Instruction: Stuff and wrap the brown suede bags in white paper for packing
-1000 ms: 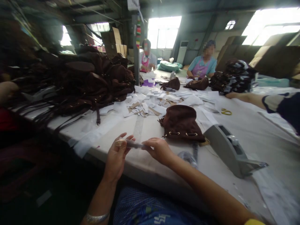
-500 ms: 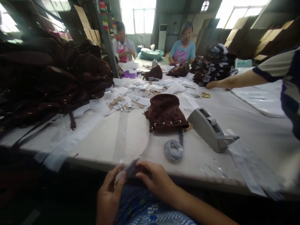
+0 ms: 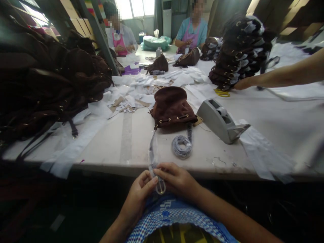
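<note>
A dark brown drawstring bag with metal eyelets lies on the table, mouth towards me. From its left corner a strap in clear plastic film runs over the table's front edge to my hands. My left hand pinches the strap from the left, just above its metal buckle. My right hand closes on the same strap from the right, thumb and fingers on the film. The bag's other strap is a wrapped coil beside it.
A grey tape dispenser stands right of the bag, near yellow-handled scissors. Brown bags are heaped at left; another stack rises at right beside a co-worker's arm. Paper scraps lie behind. Two people work opposite.
Both hands have moved right, closer together, and the strap now hangs straighter with its buckle showing below my fingers. The view has tilted down. The co-worker's hand stays by the right stack.
</note>
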Action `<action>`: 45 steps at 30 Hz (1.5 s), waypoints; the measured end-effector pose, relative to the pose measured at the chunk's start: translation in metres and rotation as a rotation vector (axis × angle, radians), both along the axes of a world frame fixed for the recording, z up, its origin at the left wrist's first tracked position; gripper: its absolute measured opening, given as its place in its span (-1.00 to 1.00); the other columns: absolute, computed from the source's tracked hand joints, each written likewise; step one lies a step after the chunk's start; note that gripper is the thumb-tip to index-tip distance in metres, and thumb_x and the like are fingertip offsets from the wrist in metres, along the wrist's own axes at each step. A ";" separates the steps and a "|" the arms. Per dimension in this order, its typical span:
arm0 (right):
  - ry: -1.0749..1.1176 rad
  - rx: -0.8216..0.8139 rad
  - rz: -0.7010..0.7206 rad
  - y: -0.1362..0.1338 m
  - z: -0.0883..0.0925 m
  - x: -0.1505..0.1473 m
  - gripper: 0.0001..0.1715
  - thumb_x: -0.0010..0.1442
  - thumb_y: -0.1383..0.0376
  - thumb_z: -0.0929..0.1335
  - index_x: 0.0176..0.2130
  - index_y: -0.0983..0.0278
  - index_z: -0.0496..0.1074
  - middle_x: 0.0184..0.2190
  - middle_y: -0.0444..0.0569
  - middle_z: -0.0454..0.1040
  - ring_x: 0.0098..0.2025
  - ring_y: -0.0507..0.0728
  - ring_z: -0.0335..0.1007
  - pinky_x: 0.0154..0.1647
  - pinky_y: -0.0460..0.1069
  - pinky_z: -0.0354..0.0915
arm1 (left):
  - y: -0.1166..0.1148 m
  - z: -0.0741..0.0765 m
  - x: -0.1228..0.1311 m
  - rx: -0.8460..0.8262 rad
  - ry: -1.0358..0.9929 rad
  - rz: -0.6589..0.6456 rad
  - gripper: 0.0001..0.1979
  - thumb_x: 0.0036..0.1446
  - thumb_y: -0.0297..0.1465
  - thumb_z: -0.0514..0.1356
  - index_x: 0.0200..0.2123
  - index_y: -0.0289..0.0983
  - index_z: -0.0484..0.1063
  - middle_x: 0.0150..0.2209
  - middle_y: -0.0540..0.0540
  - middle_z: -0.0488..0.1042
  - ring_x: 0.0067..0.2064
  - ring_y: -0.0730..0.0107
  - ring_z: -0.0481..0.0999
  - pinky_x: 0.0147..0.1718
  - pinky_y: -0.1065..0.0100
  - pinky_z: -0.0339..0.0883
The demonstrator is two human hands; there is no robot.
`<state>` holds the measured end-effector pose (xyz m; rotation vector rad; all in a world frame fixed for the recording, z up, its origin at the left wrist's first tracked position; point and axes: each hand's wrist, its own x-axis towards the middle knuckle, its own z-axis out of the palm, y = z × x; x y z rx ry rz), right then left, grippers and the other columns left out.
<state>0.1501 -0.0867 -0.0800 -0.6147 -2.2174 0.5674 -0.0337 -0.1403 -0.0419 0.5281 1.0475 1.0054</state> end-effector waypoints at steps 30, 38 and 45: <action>0.134 -0.928 0.005 0.047 0.034 -0.006 -0.42 0.25 -0.05 0.30 -0.54 0.33 0.45 -0.47 -0.09 0.37 -0.34 0.05 0.29 -0.30 -0.08 0.19 | 0.086 0.024 -0.012 0.202 0.384 -0.177 -0.64 0.09 -0.13 0.31 -0.26 -0.34 0.53 -0.32 -0.12 0.58 -0.32 0.30 0.55 -0.30 0.36 0.43; -0.063 -0.797 -0.013 0.056 0.044 -0.013 -0.55 0.25 0.15 0.34 -0.59 0.32 0.44 -0.48 -0.09 0.36 -0.31 0.07 0.34 -0.28 -0.07 0.21 | 0.095 0.027 -0.015 0.190 0.360 -0.244 -0.69 0.04 -0.19 0.37 -0.29 -0.32 0.52 -0.34 -0.08 0.59 -0.31 0.35 0.56 -0.32 0.43 0.41; -0.024 -0.137 -0.184 0.041 0.040 0.005 -0.62 0.34 0.38 0.27 0.13 0.24 0.39 0.00 0.08 0.47 -0.06 0.12 0.44 -0.05 -0.01 0.38 | 0.108 0.023 -0.021 0.150 0.340 -0.229 -0.68 -0.01 -0.23 0.41 -0.28 -0.33 0.52 -0.31 -0.09 0.59 -0.29 0.40 0.55 -0.30 0.47 0.40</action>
